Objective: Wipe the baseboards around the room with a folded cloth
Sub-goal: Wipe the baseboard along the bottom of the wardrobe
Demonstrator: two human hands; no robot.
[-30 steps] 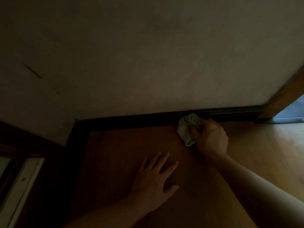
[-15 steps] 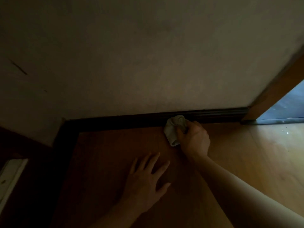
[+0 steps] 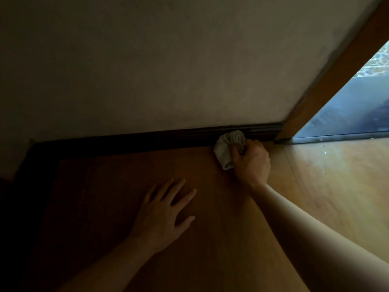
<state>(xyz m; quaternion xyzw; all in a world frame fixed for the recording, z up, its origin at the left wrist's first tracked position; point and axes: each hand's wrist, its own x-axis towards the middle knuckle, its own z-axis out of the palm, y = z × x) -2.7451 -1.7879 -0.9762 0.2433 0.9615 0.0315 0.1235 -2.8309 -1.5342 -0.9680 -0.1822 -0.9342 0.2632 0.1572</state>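
My right hand (image 3: 251,163) has slid right along the baseboard (image 3: 147,142), clenched round the cloth (image 3: 226,150) | left hand (image 3: 162,216) spread flat on floor (image 3: 326,186).

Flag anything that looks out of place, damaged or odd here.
The cloth in the right hand is bunched up, not neatly folded, where it meets the baseboard. Pale specks lie on the floor near the doorway threshold. Nothing looks broken.

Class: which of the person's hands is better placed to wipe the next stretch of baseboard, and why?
Right. The right hand grips the cloth against the baseboard; the left hand lies flat on the floor, holding nothing.
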